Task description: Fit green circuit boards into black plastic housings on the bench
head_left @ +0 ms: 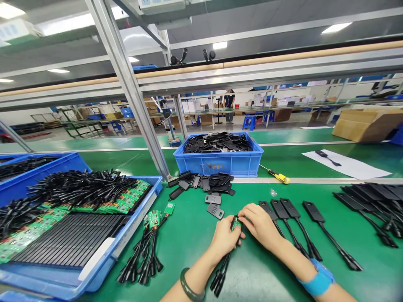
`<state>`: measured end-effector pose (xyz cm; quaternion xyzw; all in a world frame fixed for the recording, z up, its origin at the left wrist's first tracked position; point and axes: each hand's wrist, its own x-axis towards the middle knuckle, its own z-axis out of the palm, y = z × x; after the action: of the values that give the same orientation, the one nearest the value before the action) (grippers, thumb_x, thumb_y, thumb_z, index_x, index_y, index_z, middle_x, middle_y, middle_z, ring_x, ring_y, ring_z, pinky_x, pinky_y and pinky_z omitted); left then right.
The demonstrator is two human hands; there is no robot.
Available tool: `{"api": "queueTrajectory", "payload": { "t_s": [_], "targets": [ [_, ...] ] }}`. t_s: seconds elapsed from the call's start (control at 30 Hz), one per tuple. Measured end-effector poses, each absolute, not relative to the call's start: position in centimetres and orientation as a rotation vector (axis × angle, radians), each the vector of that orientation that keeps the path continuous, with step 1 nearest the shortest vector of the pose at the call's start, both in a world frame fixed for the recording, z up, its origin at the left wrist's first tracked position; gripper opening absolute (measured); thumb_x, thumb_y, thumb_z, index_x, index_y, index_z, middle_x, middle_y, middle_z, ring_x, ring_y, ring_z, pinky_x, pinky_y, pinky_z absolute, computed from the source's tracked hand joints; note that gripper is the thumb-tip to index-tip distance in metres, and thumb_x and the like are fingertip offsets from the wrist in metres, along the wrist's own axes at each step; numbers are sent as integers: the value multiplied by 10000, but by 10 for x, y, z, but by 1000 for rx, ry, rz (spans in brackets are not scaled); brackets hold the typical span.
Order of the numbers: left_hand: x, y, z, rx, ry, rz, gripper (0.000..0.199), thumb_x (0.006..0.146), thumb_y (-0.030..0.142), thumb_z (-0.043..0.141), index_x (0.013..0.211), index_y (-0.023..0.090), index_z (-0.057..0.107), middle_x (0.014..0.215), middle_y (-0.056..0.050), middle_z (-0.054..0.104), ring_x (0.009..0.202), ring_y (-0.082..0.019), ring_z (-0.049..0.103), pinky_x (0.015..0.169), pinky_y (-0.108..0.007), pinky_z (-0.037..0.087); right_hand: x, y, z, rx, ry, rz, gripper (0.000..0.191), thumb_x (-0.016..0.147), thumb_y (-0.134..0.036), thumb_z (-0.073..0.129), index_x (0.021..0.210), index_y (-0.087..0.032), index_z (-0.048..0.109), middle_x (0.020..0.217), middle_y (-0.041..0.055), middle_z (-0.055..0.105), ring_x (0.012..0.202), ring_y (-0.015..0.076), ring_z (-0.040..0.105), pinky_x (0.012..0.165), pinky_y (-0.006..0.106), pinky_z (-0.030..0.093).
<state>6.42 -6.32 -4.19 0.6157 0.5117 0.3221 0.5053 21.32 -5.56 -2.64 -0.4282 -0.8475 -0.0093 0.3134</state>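
Beyond the metal post [129, 84] in front of me, I see workbenches [208, 111], blue stools [249, 122] and a pale wall [195, 95], with lit ceiling panels [219, 45] glowing above and on both sides of it.

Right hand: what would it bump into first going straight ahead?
The right hand would likely first meet the small green circuit board in the left hand, though depth is unclear.

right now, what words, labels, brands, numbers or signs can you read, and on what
None reads clearly.
Blue bin in the middle: yellowish marks on its front, too blurred to read.
White overhead unit at upper left: blue marks, too blurred.
Held circuit board and loose boards: any print too small.
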Motion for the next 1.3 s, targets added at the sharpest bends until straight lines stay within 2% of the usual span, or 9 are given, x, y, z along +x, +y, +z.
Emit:
{"api": "queueTrajectory", "payload": {
  "t_s": [0.4,0.53,0.67,0.87,0.93,1.0,1.1,1.2,1.3],
  "targets": [
    [64,-62,-42,1539,1265,752,156,750,197,414,855,170,526,649,-20,667,430,-110,567,312,-148,371,212,-48,-23,-967,-2406,-282,210,916,-175,426,791,-173,596,729,31,571,710,160,456,644,306,284],
    [64,-58,-44,1542,1273,732,182,766,251,424,890,159,520,653,-21,656,433,-111,566,310,-153,366,212,-47,-23,-1043,-2400,-255,143,895,-215,480,803,-179,584,763,23,578,758,158,460,677,306,290],
    [62,-53,-49,1553,1240,720,303,759,366,463,962,146,511,664,-31,656,450,-129,576,320,-175,383,214,-42,-25,-1082,-2418,-208,104,889,-248,500,841,-185,569,791,11,578,780,152,461,687,301,292],
    [58,-47,-59,1576,1209,694,377,738,433,470,975,141,472,681,-46,650,453,-143,574,328,-195,388,208,-39,-29,-1094,-2543,-474,161,903,-203,427,810,-151,547,779,49,547,739,182,429,628,314,289],
    [57,-44,-64,1549,1198,712,380,734,459,474,954,150,469,681,-47,646,456,-144,572,322,-195,381,206,-40,-25,-1100,-2569,-398,139,898,-205,432,839,-145,543,808,57,554,750,183,438,636,309,313],
    [57,-42,-67,1489,1182,742,392,725,490,485,932,157,469,682,-48,644,466,-142,570,320,-190,374,209,-41,-18,-1123,-2578,-177,79,872,-214,482,855,-164,540,832,35,571,769,165,467,665,279,348],
    [58,-41,-69,1352,1157,824,445,702,549,516,920,164,468,677,-43,638,485,-133,560,333,-180,369,228,-31,-3,-1302,-2469,72,58,860,-174,488,840,-191,540,847,-1,592,796,127,512,716,224,381],
    [62,-42,-65,1223,1117,890,525,648,599,581,916,162,469,671,-42,634,502,-127,551,349,-176,374,263,-4,6,-1582,-2276,32,171,893,-119,387,841,-151,547,872,55,604,820,149,529,739,256,399],
    [65,-46,-57,1124,1034,910,544,612,598,641,878,147,493,679,-51,634,519,-117,547,369,-173,383,300,27,3,-1858,-2120,-32,201,906,-126,385,823,-98,566,851,107,610,817,174,555,756,309,418]
  ]
}}
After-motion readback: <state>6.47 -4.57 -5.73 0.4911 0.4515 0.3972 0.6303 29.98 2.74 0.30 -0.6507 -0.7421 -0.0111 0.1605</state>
